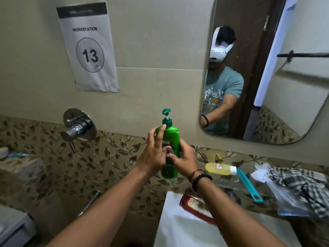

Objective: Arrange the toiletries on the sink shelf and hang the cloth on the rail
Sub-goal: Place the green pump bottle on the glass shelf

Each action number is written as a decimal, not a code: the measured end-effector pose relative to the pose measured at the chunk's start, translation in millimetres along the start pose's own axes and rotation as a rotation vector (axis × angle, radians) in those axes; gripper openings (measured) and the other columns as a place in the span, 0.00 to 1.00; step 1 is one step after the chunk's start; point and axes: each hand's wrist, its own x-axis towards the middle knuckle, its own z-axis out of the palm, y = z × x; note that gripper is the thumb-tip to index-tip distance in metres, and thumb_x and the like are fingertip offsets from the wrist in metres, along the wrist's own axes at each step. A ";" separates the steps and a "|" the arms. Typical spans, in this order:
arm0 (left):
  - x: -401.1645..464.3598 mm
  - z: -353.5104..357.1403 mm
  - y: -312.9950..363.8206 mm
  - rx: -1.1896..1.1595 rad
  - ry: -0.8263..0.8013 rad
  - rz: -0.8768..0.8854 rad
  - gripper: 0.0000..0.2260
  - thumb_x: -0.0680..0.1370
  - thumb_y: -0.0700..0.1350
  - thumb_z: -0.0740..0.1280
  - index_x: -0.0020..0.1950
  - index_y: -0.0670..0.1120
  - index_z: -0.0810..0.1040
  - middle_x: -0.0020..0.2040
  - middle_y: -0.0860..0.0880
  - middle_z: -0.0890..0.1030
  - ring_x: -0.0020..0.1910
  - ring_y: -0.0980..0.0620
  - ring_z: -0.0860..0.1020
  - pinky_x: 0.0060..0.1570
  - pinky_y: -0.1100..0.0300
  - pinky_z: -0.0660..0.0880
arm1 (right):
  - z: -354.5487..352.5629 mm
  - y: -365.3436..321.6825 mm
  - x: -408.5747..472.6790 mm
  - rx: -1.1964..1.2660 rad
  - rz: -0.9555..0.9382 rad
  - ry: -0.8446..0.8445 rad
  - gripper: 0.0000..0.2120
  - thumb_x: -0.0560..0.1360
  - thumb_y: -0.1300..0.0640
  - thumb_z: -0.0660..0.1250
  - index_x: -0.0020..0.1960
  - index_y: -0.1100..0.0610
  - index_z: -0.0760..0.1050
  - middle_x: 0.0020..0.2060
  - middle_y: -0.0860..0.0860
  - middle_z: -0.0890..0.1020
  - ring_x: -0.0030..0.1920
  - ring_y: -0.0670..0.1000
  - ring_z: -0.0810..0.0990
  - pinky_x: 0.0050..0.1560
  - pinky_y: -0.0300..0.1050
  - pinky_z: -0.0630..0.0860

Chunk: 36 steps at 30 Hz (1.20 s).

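Both hands hold a green pump bottle (170, 138) upright in front of the wall, above the left end of the glass shelf (229, 184). My left hand (154, 154) wraps its left side, fingers reaching up to the shoulder. My right hand (183, 157) grips its lower right side. On the shelf lie a yellow bottle (219, 168) on its side and a teal brush handle (249, 186). A checked cloth (300, 186) is bunched at the shelf's right end. A red-brown bottle (195, 208) lies on the white sink (178, 229), partly under my right forearm.
A mirror (267, 68) hangs above the shelf and reflects a dark rail (302, 55). A chrome tap valve (78, 127) sticks out of the wall at left. A clear plastic bag (284, 204) lies under the cloth. A paper sign (89, 49) hangs on the wall.
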 end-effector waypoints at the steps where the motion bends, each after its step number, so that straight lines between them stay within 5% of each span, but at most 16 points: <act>1: 8.5 3.3 2.9 0.006 -0.001 0.017 0.38 0.79 0.39 0.66 0.78 0.62 0.47 0.74 0.42 0.57 0.41 0.61 0.74 0.41 0.56 0.77 | -5.1 2.1 5.6 -0.007 0.009 0.013 0.15 0.68 0.62 0.73 0.50 0.49 0.74 0.37 0.42 0.78 0.37 0.35 0.77 0.34 0.27 0.69; 5: 32.2 17.4 7.8 0.026 -0.025 0.067 0.39 0.78 0.40 0.69 0.77 0.60 0.47 0.73 0.40 0.60 0.40 0.52 0.74 0.35 0.56 0.75 | -24.5 12.7 22.9 -0.054 0.012 0.038 0.15 0.67 0.62 0.73 0.52 0.51 0.75 0.40 0.44 0.81 0.38 0.40 0.77 0.36 0.27 0.70; 10: 40.9 32.5 -1.3 0.066 -0.103 0.067 0.39 0.77 0.40 0.69 0.77 0.60 0.48 0.74 0.40 0.59 0.37 0.40 0.79 0.33 0.44 0.80 | -25.8 28.2 26.8 -0.070 0.040 0.067 0.18 0.67 0.61 0.74 0.53 0.49 0.75 0.41 0.43 0.80 0.38 0.37 0.76 0.36 0.23 0.69; 16: 35.3 41.2 -13.4 0.120 -0.131 0.118 0.36 0.78 0.46 0.65 0.78 0.58 0.47 0.73 0.46 0.57 0.31 0.43 0.78 0.27 0.50 0.78 | -20.5 41.9 22.7 -0.040 0.079 0.075 0.21 0.67 0.60 0.74 0.55 0.45 0.72 0.43 0.38 0.79 0.44 0.32 0.77 0.40 0.23 0.70; 20: 24.7 42.3 -14.2 0.131 -0.138 0.087 0.38 0.79 0.45 0.66 0.79 0.58 0.44 0.75 0.46 0.56 0.42 0.37 0.81 0.36 0.47 0.80 | -20.5 42.1 22.7 -0.007 0.081 0.048 0.22 0.68 0.58 0.75 0.59 0.48 0.73 0.49 0.46 0.82 0.50 0.44 0.80 0.50 0.39 0.78; 24: 16.3 40.2 -5.0 0.265 0.017 0.126 0.36 0.76 0.49 0.70 0.77 0.49 0.53 0.73 0.43 0.58 0.67 0.38 0.67 0.63 0.44 0.71 | -26.2 46.0 16.2 -0.013 0.082 0.029 0.26 0.65 0.57 0.78 0.59 0.47 0.72 0.49 0.44 0.82 0.51 0.42 0.80 0.51 0.39 0.78; 31: 18.4 48.9 28.2 0.477 0.107 0.346 0.30 0.76 0.57 0.63 0.74 0.47 0.60 0.71 0.42 0.60 0.68 0.41 0.65 0.59 0.46 0.63 | -62.0 54.0 13.3 -0.089 0.075 0.023 0.27 0.64 0.62 0.77 0.61 0.51 0.75 0.50 0.48 0.83 0.51 0.44 0.82 0.55 0.41 0.79; 36: 10.1 72.3 44.9 0.458 -0.019 0.466 0.27 0.73 0.51 0.67 0.70 0.47 0.66 0.67 0.41 0.66 0.62 0.42 0.69 0.56 0.46 0.67 | -95.1 60.6 3.0 -0.203 0.090 0.089 0.17 0.64 0.62 0.76 0.50 0.49 0.78 0.42 0.45 0.84 0.43 0.42 0.82 0.45 0.32 0.76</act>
